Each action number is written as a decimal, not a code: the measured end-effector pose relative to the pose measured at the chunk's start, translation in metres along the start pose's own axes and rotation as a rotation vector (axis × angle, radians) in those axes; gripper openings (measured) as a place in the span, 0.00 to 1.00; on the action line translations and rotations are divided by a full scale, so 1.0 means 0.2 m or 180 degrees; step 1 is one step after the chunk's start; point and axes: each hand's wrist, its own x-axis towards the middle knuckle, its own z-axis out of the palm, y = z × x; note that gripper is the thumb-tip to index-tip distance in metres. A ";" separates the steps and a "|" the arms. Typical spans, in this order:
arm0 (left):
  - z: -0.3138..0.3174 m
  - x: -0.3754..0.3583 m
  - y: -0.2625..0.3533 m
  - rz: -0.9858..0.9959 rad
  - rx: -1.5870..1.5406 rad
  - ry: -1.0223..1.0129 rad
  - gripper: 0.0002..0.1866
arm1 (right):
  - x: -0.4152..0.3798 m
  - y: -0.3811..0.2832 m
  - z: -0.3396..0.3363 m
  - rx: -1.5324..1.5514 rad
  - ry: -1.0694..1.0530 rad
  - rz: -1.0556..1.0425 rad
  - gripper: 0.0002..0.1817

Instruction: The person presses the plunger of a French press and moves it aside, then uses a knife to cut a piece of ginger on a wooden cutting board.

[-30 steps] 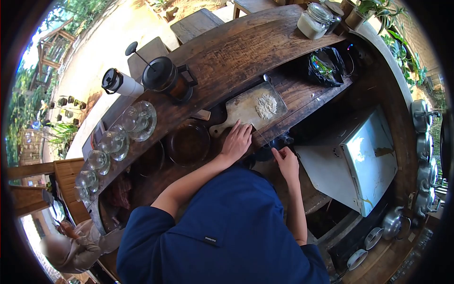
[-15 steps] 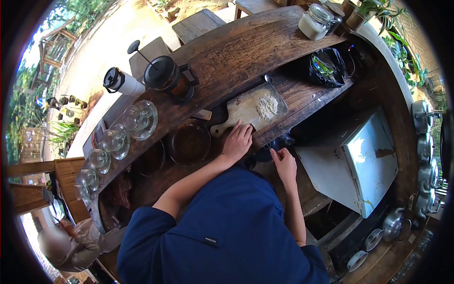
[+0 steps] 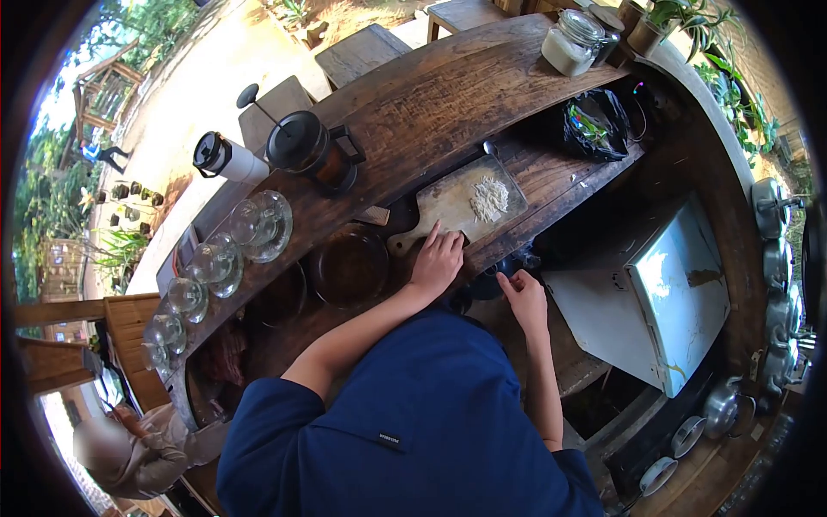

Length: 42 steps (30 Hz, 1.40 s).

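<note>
My left hand rests on the near edge of a worn cutting board, palm down, fingers stretched out and slightly apart. Something small and dark shows at its fingertips, too hidden to name. On the board lies a small heap of pale, thin shreds or grains. My right hand is off the board, over the counter's near edge, thumb and fingers pinched together; what they hold, if anything, cannot be made out. A metal spoon lies at the board's far edge.
Around the curved wooden counter stand a French press, a white flask, stacked glassware and a glass jar. A dark pan, black plastic bag and white metal box are nearby. A person is at lower left.
My right hand has shifted slightly right and down; a thin strand seen near its fingers earlier no longer shows clearly. My left hand stays at the board's edge. The view has shifted slightly.
</note>
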 end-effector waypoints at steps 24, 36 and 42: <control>0.00 -0.01 -0.02 0.0023 -0.0078 0.0017 0.18 | -0.02 0.00 0.02 0.0098 0.0255 -0.0019 0.26; 0.00 0.01 -0.02 0.0010 -0.0275 0.0089 0.18 | -0.05 -0.01 0.01 -0.0078 0.0150 -0.0202 0.26; 0.01 0.00 -0.01 0.0030 -0.0292 0.0212 0.17 | -0.02 0.00 0.02 -0.0016 0.0083 -0.0332 0.25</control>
